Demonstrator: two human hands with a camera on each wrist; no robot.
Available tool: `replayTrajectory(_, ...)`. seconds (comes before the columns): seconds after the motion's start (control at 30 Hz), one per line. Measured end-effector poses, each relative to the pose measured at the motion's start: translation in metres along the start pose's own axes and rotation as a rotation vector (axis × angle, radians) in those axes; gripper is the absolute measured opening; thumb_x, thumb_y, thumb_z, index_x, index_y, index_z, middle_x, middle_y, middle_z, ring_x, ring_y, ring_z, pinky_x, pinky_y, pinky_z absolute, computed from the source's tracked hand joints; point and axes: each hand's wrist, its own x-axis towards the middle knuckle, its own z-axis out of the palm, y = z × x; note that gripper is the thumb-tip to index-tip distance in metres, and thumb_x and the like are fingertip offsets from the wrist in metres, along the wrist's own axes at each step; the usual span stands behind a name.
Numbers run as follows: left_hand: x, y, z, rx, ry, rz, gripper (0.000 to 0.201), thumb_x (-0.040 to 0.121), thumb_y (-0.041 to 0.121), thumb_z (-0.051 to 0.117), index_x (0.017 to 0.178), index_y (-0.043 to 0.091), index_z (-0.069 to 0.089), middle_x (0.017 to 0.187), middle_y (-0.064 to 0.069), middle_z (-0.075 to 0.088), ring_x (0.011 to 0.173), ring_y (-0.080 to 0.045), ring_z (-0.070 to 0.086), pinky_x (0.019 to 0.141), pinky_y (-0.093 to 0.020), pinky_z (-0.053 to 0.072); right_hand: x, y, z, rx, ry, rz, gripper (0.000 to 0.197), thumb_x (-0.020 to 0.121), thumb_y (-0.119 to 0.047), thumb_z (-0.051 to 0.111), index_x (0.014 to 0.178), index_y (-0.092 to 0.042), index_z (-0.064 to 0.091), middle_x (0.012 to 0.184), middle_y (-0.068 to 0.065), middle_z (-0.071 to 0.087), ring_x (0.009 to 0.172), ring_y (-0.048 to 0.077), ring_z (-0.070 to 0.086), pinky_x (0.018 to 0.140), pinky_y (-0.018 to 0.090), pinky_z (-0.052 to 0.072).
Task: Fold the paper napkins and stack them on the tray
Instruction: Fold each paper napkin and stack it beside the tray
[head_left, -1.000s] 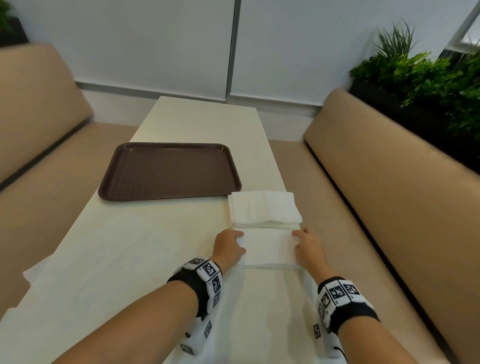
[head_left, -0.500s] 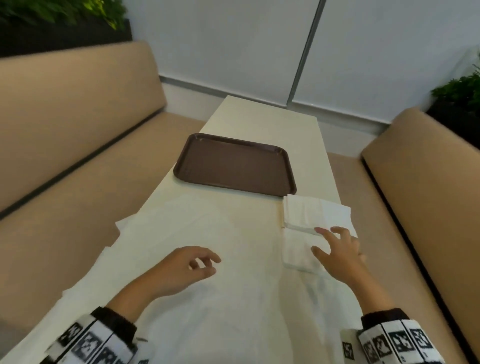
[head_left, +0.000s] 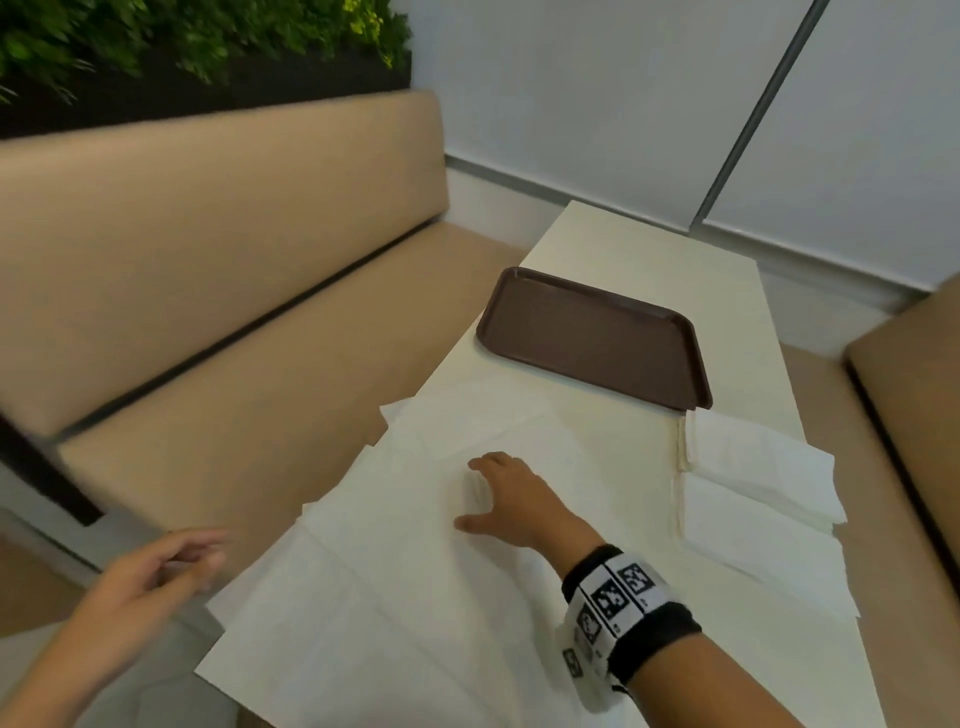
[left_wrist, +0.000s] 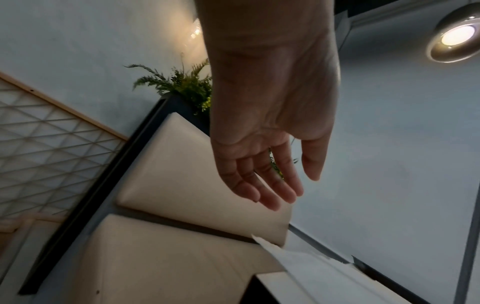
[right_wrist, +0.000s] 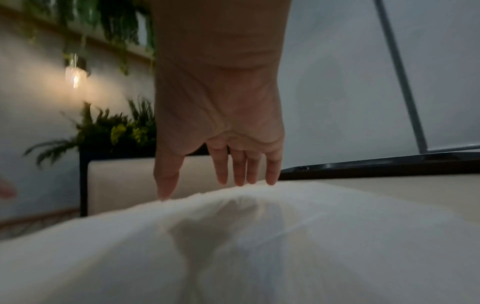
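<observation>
Obs: since ~1 s ago both hands have left the folded napkins (head_left: 753, 467) at the table's R edge. 1 s ago each hand pressed one side of the near folded piece; now nothing touches that pile. View has also swung L.

R hand (head_left: 511, 501) now over the unfolded napkins (head_left: 395, 597) mid-table, fingers spread fairly wide and straight. R wrist view: fingertips (right_wrist: 271, 181) at or just above the white sheet, thumb tip at the paper. Paper bulges below the hand, but no pinch visible; holding nothing as far as seen.

L hand (head_left: 150, 582) off the table's L edge, above the bench seat (head_left: 234, 415); blurred in head view. L wrist view: palm open, fingers (left_wrist: 262, 185) loose and nearly straight, empty.

Meaning (judgement): one fold looks finished and parked; the reach for the next flat sheet is starting. Nothing stacked on target yet.

Task items:
- Tray (head_left: 597, 338): dark brown, rimmed, far half of table (head_left: 727, 291), no napkin on it.
- Folded napkins: 2 white rectangular pieces, one beyond the other, just past the tray's near R corner; far one nearly touches the tray.
- Unfolded napkins: several thin white sheets overlapping, faint creases, corners overhang the L edge. Count unclear.
</observation>
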Motion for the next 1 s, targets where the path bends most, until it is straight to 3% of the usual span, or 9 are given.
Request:
replayTrajectory(0.13,-0.003,-0.008,-0.004,-0.04,0.034,0.007,0.023,0.088,0.0,0.058,0.095,0.019,0.069,0.096,-0.021,0.064,0.059,0.0,0.061,0.062,-0.009,0.046,0.018,-0.01,0.012,-0.074,0.044,0.074,0.055,0.084,-0.037,0.067,0.128,-0.01,0.047,0.124,0.008,0.051,0.114,0.026,0.049,0.092,0.033,0.042)
replayTrajectory(0.3,-0.004,-0.015,-0.007,-0.071,0.043,-0.011,0.024,0.088,-0.001,0.058,0.093,0.02,0.069,0.095,-0.021,0.064,0.061,-0.006,0.064,0.056,-0.005,0.044,0.021,-0.005,0.017,-0.117,0.155,0.084,0.011,0.091,-0.008,0.044,0.097,-0.007,0.054,0.094,0.008,0.059,0.087,0.027,0.055,0.059,0.026,0.033)
replayTrajectory(0.37,-0.003,-0.013,-0.009,-0.07,0.053,-0.008,0.024,0.087,-0.001,0.058,0.093,0.019,0.069,0.096,-0.022,0.064,0.068,-0.018,0.063,0.056,-0.005,0.043,0.021,-0.003,0.017,-0.082,0.194,0.095,0.017,0.091,-0.01,0.043,0.099,-0.007,0.057,0.097,0.008,0.062,0.09,0.027,0.058,0.063,0.027,0.036)
replayTrajectory(0.43,-0.002,-0.01,-0.011,-0.068,0.056,-0.002,0.023,0.088,0.0,0.058,0.094,0.019,0.069,0.096,-0.022,0.063,0.07,-0.021,0.062,0.055,-0.005,0.043,0.019,-0.005,0.018,-0.049,0.177,0.102,0.033,0.089,-0.034,0.054,0.115,-0.014,0.054,0.11,0.004,0.059,0.097,0.024,0.056,0.071,0.028,0.037)
replayTrajectory(0.57,-0.001,-0.005,-0.013,-0.059,0.044,0.012,0.022,0.088,0.0,0.057,0.094,0.018,0.069,0.096,-0.021,0.063,0.058,-0.001,0.061,0.055,-0.006,0.043,0.026,-0.017,0.026,-0.235,0.124,0.132,0.06,0.086,-0.061,0.05,0.128,-0.018,0.043,0.125,0.006,0.044,0.111,0.027,0.047,0.079,0.035,0.039)
replayTrajectory(0.77,-0.007,-0.006,-0.012,-0.064,0.027,0.001,0.022,0.088,-0.001,0.057,0.095,0.016,0.069,0.095,-0.023,0.064,0.056,0.0,0.059,0.055,-0.006,0.042,0.041,-0.033,0.034,-0.401,0.196,0.112,0.039,0.1,-0.038,0.038,0.126,-0.009,0.042,0.122,0.01,0.048,0.1,0.029,0.051,0.058,0.028,0.028)
replayTrajectory(0.87,-0.01,-0.009,-0.013,-0.075,0.026,-0.019,0.022,0.088,0.0,0.058,0.098,0.015,0.07,0.096,-0.02,0.066,0.058,-0.002,0.061,0.056,-0.007,0.043,0.04,-0.042,0.024,-0.446,0.188,0.132,0.029,0.076,-0.034,0.073,0.094,-0.014,0.061,0.085,0.004,0.06,0.058,0.021,0.046,0.045,0.027,0.001)
replayTrajectory(0.9,-0.011,-0.009,-0.013,-0.081,0.025,-0.026,0.022,0.088,0.0,0.058,0.098,0.015,0.07,0.096,-0.02,0.066,0.06,-0.004,0.061,0.056,-0.008,0.043,0.04,-0.041,0.023,-0.472,0.191,0.128,0.024,0.075,-0.027,0.074,0.091,-0.015,0.061,0.079,0.003,0.057,0.056,0.021,0.047,0.045,0.027,0.0)
replayTrajectory(1.0,-0.013,-0.009,-0.015,-0.1,0.036,-0.037,0.021,0.088,0.0,0.057,0.097,0.015,0.07,0.096,-0.021,0.065,0.069,-0.019,0.062,0.055,-0.008,0.044,0.043,-0.032,0.024,-0.45,0.184,0.094,0.017,0.092,-0.002,0.04,0.104,-0.014,0.041,0.072,0.001,0.032,0.065,0.023,0.042,0.046,0.026,0.013)
